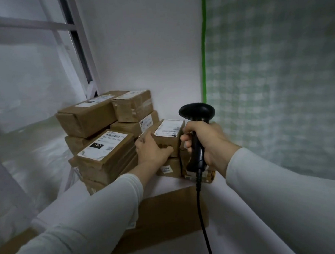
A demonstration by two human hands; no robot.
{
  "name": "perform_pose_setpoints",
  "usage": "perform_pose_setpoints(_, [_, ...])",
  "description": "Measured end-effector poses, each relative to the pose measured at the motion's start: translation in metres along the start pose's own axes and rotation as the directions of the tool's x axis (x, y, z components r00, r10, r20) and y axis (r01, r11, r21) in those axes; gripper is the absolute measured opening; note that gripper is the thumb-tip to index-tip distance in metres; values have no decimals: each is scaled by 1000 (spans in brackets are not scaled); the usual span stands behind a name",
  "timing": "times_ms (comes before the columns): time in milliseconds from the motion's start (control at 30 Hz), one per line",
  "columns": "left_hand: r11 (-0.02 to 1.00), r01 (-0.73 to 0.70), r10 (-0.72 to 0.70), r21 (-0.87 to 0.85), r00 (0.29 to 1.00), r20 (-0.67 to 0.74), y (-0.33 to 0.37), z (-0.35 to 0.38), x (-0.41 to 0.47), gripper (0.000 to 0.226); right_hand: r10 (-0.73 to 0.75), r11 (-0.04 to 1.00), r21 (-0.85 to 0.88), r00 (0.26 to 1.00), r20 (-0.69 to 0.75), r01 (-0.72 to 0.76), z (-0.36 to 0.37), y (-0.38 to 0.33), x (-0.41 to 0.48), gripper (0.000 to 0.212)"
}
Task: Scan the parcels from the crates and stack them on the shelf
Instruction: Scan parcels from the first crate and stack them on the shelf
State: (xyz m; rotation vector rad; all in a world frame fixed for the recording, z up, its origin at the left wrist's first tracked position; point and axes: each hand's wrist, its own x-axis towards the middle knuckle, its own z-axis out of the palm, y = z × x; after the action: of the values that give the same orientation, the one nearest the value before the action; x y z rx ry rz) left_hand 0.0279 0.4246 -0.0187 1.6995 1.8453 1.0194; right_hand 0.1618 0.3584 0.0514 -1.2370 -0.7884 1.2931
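Observation:
A small brown parcel (pixel 169 135) with a white label on top sits on other parcels at the right of the stack. My left hand (pixel 151 150) grips its left and front side. My right hand (pixel 204 143) holds a black barcode scanner (pixel 196 125) by the handle, head up, just right of that parcel. Its black cable (pixel 203 222) hangs down. Several brown labelled parcels (pixel 103 149) are stacked on the white shelf (pixel 169 183), up against the white wall.
A large cardboard box (pixel 167 218) lies below the shelf edge. White metal frame bars (pixel 83 59) rise at the upper left. A green-checked sheet (pixel 277 82) with a green edge strip hangs on the right. Plastic sheeting covers the left side.

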Motion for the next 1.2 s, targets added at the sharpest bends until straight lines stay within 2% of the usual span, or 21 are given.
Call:
perform_pose_setpoints(67, [998,-48,50,-47,998,29,-3,-17,-19,70,35,997,-78,997,63,-30,-1,5,-10,5])
perform_pose_setpoints(133, [994,-92,101,-55,975,200,-13,-41,-40,45,64,987,-155,992,109,-46,-2,11,-20,5])
perform_pose_setpoints(167, [996,-86,74,21,941,332,-22,-55,-50,48,72,983,-176,990,123,-49,-3,14,-26,6])
perform_pose_setpoints(200, [975,-110,6,192,881,473,-33,-68,-59,67,78,980,-190,988,133,-51,-3,16,-31,6])
perform_pose_setpoints(267, [796,-235,-212,558,755,620,-57,-88,-75,99,87,977,-208,985,146,-55,-2,20,-43,5])
perform_pose_setpoints(300, [702,-295,-279,648,723,632,-67,-95,-85,106,87,976,-211,985,149,-54,-2,21,-50,4])
perform_pose_setpoints(333, [646,-313,-321,696,716,620,-75,-98,-95,110,82,976,-212,985,151,-49,-1,22,-56,3])
perform_pose_setpoints(400, [613,-321,-294,722,756,585,-85,-99,-112,106,68,974,-222,986,153,-33,1,23,-68,6])
perform_pose_setpoints(500, [677,-362,-124,640,802,585,-81,-111,-123,75,53,967,-256,987,150,-13,0,20,-86,5])
perform_pose_setpoints(600, [788,-362,-4,497,806,593,-58,-139,-123,72,27,968,-253,992,123,5,-2,6,-101,4])
perform_pose_setpoints(700, [856,-343,111,387,854,509,-29,-180,-125,71,-29,976,-213,994,102,51,5,-15,-118,8])
perform_pose_setpoints(833, [923,-245,181,297,957,227,-8,-234,-126,105,-112,978,-158,982,154,136,26,-41,-140,9])
perform_pose_setpoints(900, [952,-190,171,241,980,96,-3,-256,-119,97,-135,976,-144,974,180,162,39,-48,-143,9])
perform_pose_setpoints(1000, [961,-113,148,254,981,-123,1,-281,-96,67,-137,980,-121,974,181,160,57,-52,-135,5])
perform_pose_setpoints(1100, [974,-47,116,223,944,-310,4,-296,-62,73,-129,983,-105,973,191,151,74,-53,-112,2])
perform_pose_setpoints(1200, [973,-4,90,231,929,-360,7,-298,-18,64,-118,984,-110,973,196,142,89,-47,-82,5])
